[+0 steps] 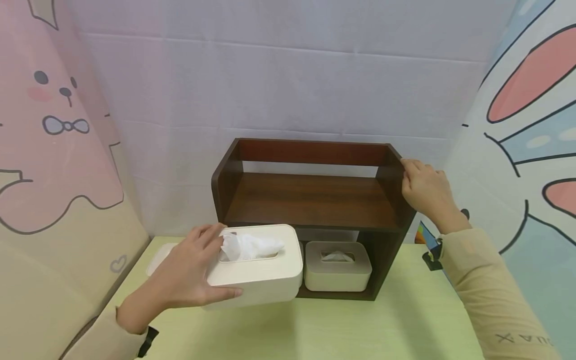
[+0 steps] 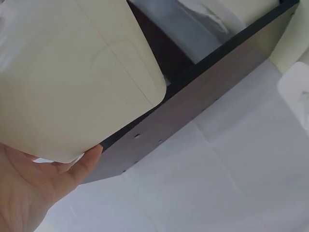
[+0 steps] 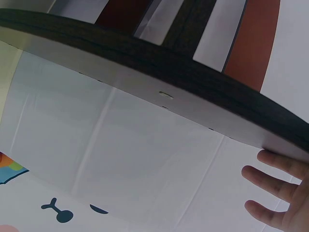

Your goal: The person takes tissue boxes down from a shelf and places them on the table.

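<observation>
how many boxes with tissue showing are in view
2: one box in the left hand, and a second box at the lower right inside the brown shelf. The held one may hide others.

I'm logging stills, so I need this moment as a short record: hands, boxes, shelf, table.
Left hand: grips white box
Right hand: touches right side of shelf, near its top
White box: in front of shelf, appears off the table; tissue poking out
Grey-lidded box: in shelf's lower level, toward the right
Table: pale green, under shelf
</observation>
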Demonstrator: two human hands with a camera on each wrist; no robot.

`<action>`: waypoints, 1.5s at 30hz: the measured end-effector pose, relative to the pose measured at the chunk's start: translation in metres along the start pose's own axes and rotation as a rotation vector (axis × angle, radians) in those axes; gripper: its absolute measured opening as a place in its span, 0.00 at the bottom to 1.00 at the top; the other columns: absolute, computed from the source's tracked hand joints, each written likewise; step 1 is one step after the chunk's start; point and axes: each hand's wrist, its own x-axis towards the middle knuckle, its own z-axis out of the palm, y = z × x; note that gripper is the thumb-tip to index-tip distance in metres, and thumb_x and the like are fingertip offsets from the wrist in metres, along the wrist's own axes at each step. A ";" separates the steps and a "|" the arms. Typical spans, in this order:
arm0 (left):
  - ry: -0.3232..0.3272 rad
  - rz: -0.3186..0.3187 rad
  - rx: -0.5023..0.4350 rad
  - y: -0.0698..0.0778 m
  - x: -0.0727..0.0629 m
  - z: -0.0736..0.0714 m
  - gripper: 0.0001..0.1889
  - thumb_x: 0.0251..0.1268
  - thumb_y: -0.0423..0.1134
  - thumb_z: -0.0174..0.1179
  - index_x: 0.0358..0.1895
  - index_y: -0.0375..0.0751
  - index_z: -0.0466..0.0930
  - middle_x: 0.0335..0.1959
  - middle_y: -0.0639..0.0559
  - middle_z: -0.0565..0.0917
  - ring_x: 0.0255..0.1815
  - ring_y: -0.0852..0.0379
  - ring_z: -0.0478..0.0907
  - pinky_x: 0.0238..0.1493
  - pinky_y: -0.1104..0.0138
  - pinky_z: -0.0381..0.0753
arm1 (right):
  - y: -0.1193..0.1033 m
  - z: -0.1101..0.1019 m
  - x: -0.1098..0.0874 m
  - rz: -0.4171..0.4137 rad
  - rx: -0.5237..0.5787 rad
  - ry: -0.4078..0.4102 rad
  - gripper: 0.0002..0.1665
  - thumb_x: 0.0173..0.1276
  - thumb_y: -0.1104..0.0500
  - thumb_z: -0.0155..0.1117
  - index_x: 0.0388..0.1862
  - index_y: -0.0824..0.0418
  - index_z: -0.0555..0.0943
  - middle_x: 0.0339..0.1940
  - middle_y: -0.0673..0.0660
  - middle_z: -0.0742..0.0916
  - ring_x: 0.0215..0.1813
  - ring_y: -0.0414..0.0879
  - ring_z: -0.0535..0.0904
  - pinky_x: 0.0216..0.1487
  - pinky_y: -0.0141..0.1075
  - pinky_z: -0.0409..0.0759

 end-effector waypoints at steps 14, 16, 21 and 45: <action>0.010 -0.002 0.002 -0.015 -0.036 0.039 0.42 0.34 0.74 0.60 0.43 0.39 0.77 0.59 0.39 0.72 0.57 0.43 0.67 0.47 0.49 0.75 | -0.002 -0.001 -0.001 0.000 0.001 0.006 0.24 0.67 0.62 0.40 0.60 0.70 0.68 0.56 0.71 0.76 0.51 0.70 0.72 0.41 0.63 0.69; 0.008 0.001 0.011 -0.017 -0.041 0.044 0.42 0.34 0.74 0.60 0.43 0.39 0.77 0.58 0.40 0.72 0.57 0.44 0.68 0.47 0.49 0.75 | -0.002 -0.002 -0.001 0.001 0.001 0.002 0.24 0.67 0.62 0.40 0.60 0.70 0.68 0.56 0.71 0.75 0.51 0.70 0.72 0.41 0.63 0.68; 0.021 0.013 0.025 -0.022 -0.053 0.057 0.43 0.34 0.75 0.59 0.44 0.39 0.77 0.58 0.41 0.73 0.55 0.44 0.68 0.49 0.51 0.74 | -0.001 -0.001 0.000 0.003 -0.001 -0.004 0.24 0.67 0.62 0.40 0.60 0.70 0.67 0.57 0.71 0.75 0.52 0.69 0.71 0.42 0.63 0.68; 0.099 0.027 0.057 -0.062 -0.132 0.111 0.50 0.33 0.78 0.55 0.50 0.35 0.74 0.52 0.33 0.75 0.53 0.39 0.68 0.49 0.59 0.60 | 0.000 0.001 0.001 0.004 0.005 0.000 0.25 0.67 0.62 0.39 0.60 0.70 0.67 0.57 0.71 0.75 0.52 0.70 0.71 0.43 0.62 0.68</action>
